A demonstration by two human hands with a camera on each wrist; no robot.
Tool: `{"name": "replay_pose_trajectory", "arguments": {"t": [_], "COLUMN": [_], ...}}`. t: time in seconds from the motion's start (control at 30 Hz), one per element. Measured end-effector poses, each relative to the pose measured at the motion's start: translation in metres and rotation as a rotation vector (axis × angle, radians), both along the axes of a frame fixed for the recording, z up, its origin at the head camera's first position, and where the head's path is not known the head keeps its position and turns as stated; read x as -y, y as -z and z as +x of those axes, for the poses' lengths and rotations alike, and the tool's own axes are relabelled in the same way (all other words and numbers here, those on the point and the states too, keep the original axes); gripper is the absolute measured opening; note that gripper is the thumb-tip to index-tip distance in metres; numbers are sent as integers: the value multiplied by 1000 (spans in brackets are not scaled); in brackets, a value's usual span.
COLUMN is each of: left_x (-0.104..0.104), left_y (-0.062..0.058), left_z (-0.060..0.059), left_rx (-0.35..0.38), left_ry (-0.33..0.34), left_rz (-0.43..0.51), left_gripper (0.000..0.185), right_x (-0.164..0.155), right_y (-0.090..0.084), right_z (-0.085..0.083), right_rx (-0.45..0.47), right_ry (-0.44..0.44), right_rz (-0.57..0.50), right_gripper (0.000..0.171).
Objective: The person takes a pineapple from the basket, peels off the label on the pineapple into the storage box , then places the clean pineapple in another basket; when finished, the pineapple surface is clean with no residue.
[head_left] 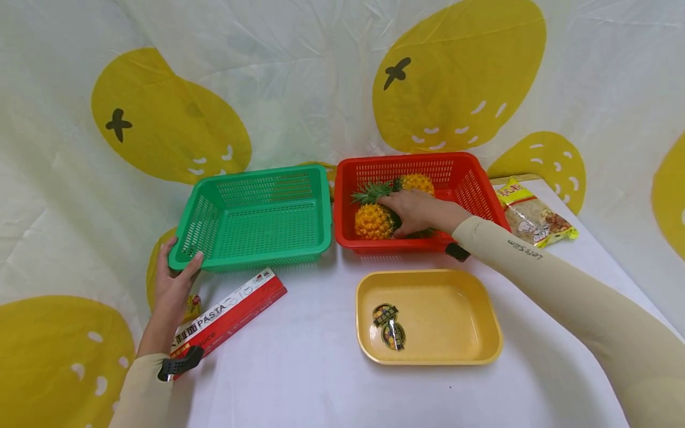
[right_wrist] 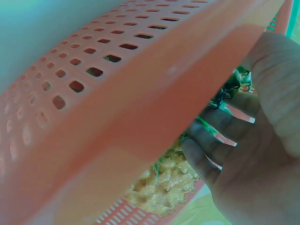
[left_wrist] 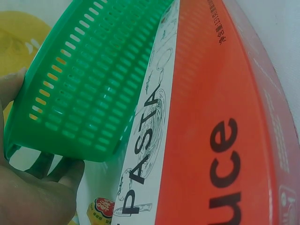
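Note:
My left hand (head_left: 181, 274) grips the front left corner of an empty green basket (head_left: 251, 258), thumb on the rim. The left wrist view shows that hand (left_wrist: 33, 187) under the green basket (left_wrist: 93, 79). My right hand (head_left: 412, 211) reaches into a red basket (head_left: 407, 159) and holds a pineapple (head_left: 371, 221) near its leafy crown. A second pineapple (head_left: 417, 181) lies behind it. In the right wrist view my fingers (right_wrist: 220, 140) curl against the pineapple (right_wrist: 168, 180) behind the red basket wall (right_wrist: 117, 93).
A red and white pasta box (head_left: 230, 315) (left_wrist: 211, 117) lies in front of the green basket, by my left wrist. A yellow tray (head_left: 455, 321) with a sticker (head_left: 389, 326) sits in front of the red basket. A snack bag (head_left: 535, 217) lies at the right.

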State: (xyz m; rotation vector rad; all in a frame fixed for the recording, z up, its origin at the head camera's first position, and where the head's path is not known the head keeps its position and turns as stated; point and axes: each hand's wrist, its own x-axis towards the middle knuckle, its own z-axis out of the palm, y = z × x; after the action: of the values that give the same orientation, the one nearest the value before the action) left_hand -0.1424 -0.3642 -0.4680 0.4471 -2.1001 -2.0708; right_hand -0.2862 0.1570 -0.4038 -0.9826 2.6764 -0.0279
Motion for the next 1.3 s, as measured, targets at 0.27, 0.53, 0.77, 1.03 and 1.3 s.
{"name": "replay_pose_trajectory", "arguments": {"t": [0.27, 0.53, 0.77, 1.03, 1.3], "left_x": [-1, -3, -4, -2, -6], "left_y": [0, 0, -3, -6, -16], "left_z": [-1, -3, -3, -3, 7], "left_rx": [9, -5, -10, 49, -9], "left_ry": [8, 19, 14, -28, -99], "left_rz": [-21, 8, 13, -145, -596], "left_gripper": [84, 83, 83, 83, 80], "right_x": [-5, -8, -14, -23, -44], "right_y": [0, -4, -10, -19, -31], "right_z": [1, 2, 3, 8, 14], "right_rx": [-3, 8, 15, 26, -40], "right_ry": [4, 4, -12, 2, 47], "right_rz": [-28, -48, -88, -211, -297], "right_gripper": [93, 94, 93, 83, 76]}}
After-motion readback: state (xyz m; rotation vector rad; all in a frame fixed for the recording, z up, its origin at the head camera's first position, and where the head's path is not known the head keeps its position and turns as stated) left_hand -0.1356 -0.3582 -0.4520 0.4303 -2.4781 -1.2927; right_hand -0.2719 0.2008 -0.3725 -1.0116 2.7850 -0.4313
